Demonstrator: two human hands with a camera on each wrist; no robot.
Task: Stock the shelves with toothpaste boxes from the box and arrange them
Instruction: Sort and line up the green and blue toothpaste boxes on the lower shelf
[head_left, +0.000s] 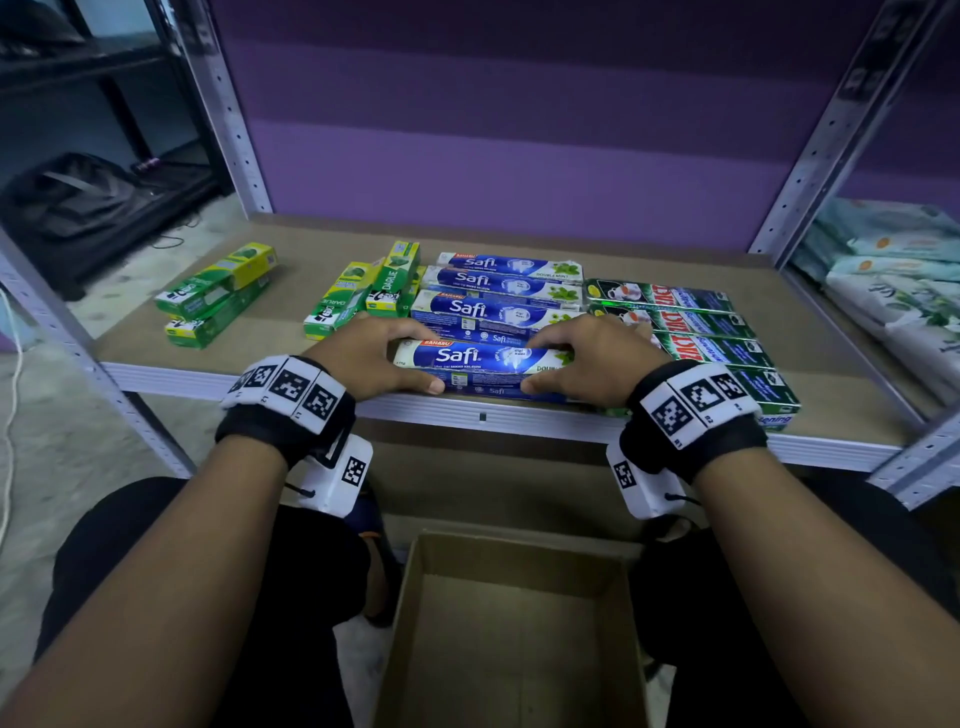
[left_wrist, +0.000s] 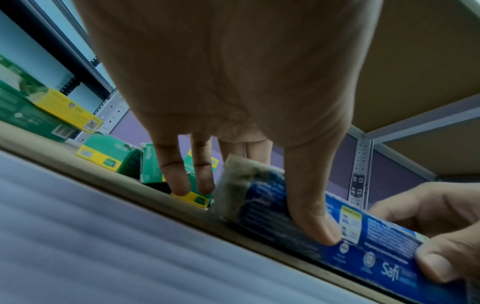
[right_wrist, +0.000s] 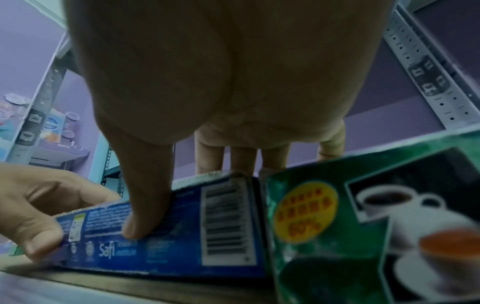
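Gripping the front Safi box (head_left: 483, 364) from both ends, the left hand (head_left: 363, 358) and right hand (head_left: 592, 358) pinch it with thumbs on its front side. It lies at the shelf (head_left: 156, 374) front edge, before 3 more Safi boxes (head_left: 498, 296), while the cardboard box (head_left: 514, 634) stands below.

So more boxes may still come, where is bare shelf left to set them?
Bare board lies behind all the rows up to the purple back wall, and between the left green pair and the Darlie boxes. The front edge by the held Safi box is crowded.
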